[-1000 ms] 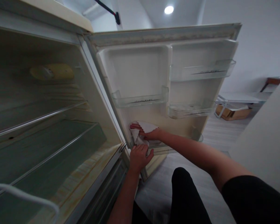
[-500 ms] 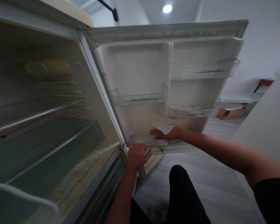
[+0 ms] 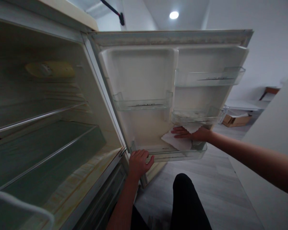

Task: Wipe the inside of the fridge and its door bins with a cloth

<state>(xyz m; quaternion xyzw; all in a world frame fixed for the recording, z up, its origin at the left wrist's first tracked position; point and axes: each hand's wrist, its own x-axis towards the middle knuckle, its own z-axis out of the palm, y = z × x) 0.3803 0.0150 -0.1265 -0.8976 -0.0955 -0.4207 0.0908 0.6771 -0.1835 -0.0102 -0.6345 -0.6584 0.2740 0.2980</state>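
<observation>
My right hand (image 3: 194, 133) lies with its fingers stretched over a white cloth (image 3: 176, 141), pressing it to the lower inner face of the open fridge door (image 3: 144, 72). Part of the cloth also shows above the hand, under the right-hand middle bin. At the left end of the clear bottom door bin (image 3: 179, 156), my left hand (image 3: 139, 162) has its fingers curled over the front rim, thumb to the right. The bin hides the lower edge of the cloth.
To the left stands the fridge interior with stained walls and glass shelves (image 3: 45, 163). A white cable (image 3: 21, 204) crosses its front. Clear bins (image 3: 144, 103) with dark lettering sit higher on the door. Behind it, a cardboard box (image 3: 236, 120) rests under a white table.
My right hand has slid the cloth rightward along the lower door panel, towards the door's outer edge. My left hand keeps its place on the bottom bin. The view has tilted slightly.
</observation>
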